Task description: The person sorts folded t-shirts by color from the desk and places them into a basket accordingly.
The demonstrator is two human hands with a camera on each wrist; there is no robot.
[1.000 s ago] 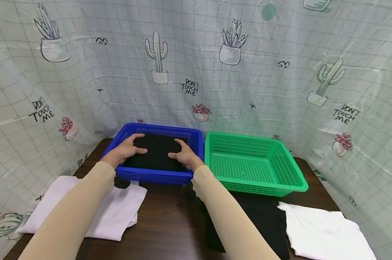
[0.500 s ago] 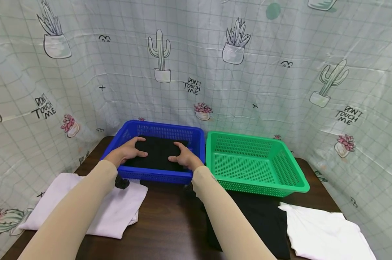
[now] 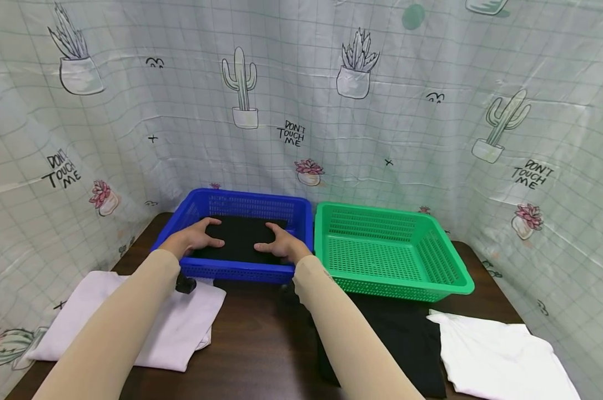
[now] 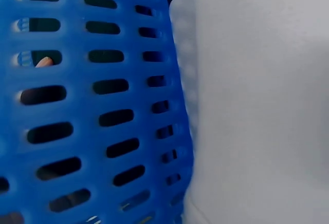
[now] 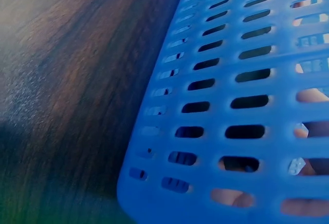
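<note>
A folded black cloth (image 3: 241, 239) lies level inside the blue basket (image 3: 261, 205), low between its walls. My left hand (image 3: 199, 236) holds its left side, thumb on top and index finger along the far left corner. At the opposite side my right hand (image 3: 283, 244) grips the cloth in the same manner. The other fingers of both hands are hidden beside or beneath it. Both wrist views look at the basket's slotted wall; through the slots of the right one, bits of fingers (image 5: 229, 197) show.
To the right stands a green basket (image 3: 373, 258). A folded pale lilac cloth (image 3: 194, 316) lies at the left of the dark wooden table (image 3: 256, 333). Black fabric (image 3: 401, 344) and a white cloth (image 3: 501, 355) lie at the front right. A patterned curtain (image 3: 181, 111) hangs behind.
Both hands have sunk a little deeper into the blue basket with the black cloth, and its far edge now sits lower and nearer. The baskets and other cloths have stayed put.
</note>
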